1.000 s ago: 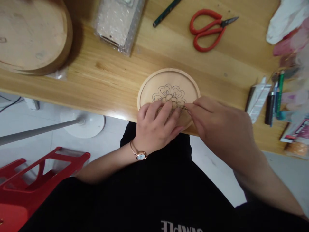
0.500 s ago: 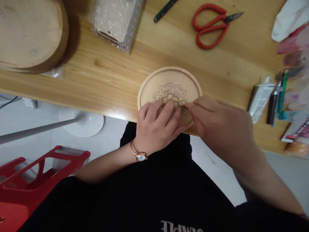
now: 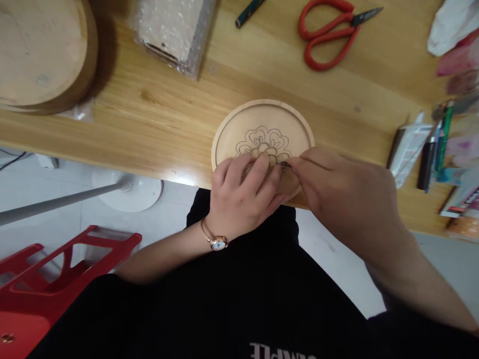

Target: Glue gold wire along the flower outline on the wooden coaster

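Flower drawing (image 3: 263,137): we are losing part under the left hand (image 3: 241,194).
Pencil (image 3: 249,13): the top edge is cropping it.

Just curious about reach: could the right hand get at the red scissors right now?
Probably yes: the scissors lie uncovered on the table, with nothing seen blocking the way. The right hand pinches something thin and dark over the plate, so it would likely have to put that down first.
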`<state>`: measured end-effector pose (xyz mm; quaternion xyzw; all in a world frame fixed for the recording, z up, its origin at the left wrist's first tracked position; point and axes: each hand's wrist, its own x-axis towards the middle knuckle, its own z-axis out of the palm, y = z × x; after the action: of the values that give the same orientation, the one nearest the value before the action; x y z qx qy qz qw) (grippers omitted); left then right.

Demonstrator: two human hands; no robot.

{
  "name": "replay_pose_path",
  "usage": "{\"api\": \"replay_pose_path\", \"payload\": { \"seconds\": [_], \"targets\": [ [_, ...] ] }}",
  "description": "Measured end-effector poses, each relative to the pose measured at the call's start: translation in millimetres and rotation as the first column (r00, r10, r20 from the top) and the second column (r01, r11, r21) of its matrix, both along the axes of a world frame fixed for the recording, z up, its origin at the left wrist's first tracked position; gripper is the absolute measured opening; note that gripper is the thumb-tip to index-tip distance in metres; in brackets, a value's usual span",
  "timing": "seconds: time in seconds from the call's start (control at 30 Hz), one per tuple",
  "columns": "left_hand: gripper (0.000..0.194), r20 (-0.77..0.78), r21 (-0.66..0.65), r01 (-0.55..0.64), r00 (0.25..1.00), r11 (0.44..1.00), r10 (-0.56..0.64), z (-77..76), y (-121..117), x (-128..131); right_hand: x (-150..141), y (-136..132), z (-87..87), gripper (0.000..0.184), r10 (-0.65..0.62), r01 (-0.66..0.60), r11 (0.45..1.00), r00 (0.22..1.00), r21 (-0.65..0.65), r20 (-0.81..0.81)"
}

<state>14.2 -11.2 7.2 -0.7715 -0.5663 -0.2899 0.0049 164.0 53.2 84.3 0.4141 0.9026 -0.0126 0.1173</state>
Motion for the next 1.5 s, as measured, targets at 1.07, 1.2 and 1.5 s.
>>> {"api": "replay_pose_path", "payload": {
  "seconds": [1.07,1.2,1.5],
  "targets": [
    [0.034,0.013,-0.019,0.016,1.000,1.000,-0.016,1.1,1.4,-1.0,-21.5,-13.2,2.1,0.024,-0.204,0.203,0.979,0.976,0.013,0.077],
    [0.030,-0.034,0.007,-0.015,0.999,1.000,0.015,1.8,1.8,-1.2,-22.9,-15.3,2.6,0.027,-0.219,0.220,0.975,0.970,-0.006,0.102],
    [0.030,0.019,-0.017,-0.002,1.000,1.000,0.002,-1.9,-0.6,-0.5,-15.6,-15.2,9.0,0.025,-0.267,0.269,0.963,0.960,-0.009,0.082]
  ]
}}
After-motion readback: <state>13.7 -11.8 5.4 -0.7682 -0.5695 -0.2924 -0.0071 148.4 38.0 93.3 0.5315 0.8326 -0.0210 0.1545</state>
